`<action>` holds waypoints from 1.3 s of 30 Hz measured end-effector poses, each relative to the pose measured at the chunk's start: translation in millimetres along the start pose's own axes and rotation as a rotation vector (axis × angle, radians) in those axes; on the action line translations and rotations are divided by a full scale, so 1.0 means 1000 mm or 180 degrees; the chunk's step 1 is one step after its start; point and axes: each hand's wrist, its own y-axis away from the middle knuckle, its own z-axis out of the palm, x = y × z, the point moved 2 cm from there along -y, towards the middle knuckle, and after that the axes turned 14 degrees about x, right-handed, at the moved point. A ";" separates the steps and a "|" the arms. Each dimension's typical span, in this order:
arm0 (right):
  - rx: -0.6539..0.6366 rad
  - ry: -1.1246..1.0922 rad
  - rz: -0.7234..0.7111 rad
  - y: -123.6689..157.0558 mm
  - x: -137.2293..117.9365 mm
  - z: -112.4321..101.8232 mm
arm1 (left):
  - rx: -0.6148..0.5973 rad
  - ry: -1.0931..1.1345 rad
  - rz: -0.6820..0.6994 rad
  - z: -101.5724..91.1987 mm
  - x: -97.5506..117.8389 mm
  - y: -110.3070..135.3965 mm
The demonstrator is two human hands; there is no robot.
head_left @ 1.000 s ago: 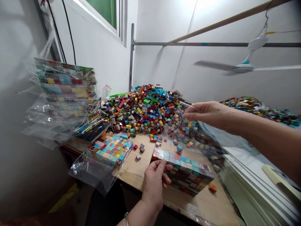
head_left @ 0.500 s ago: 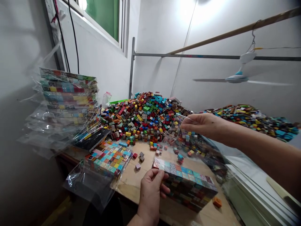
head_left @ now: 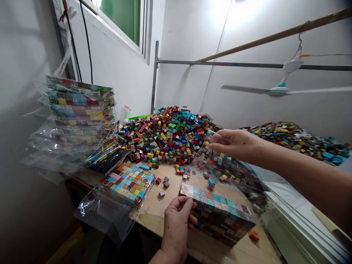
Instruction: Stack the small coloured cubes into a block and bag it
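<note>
The left hand has its thumb and fingers clamped on the left end of a long, multicoloured slab of small square blocks, which stands on its long side on the pale wooden tabletop. The raised right hand has its fingers pinched together on the edge of a clear plastic bag; the film is so transparent that I cannot tell how far it surrounds the slab. An orange plastic block lies just beside the slab's right end. Farther left lies a flat, clear-wrapped block panel, before a large multicoloured block heap.
</note>
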 end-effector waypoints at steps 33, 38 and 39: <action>0.0067 0.0612 -0.0356 0.003 -0.022 0.003 | 0.0339 -0.0724 0.1401 -0.009 0.008 -0.012; 0.0151 0.0848 -0.0412 0.001 -0.023 0.004 | 0.0289 -0.0631 0.1329 -0.009 0.009 -0.012; 0.0171 0.0914 -0.0417 0.000 -0.023 0.004 | 0.0299 -0.0584 0.1301 -0.009 0.009 -0.013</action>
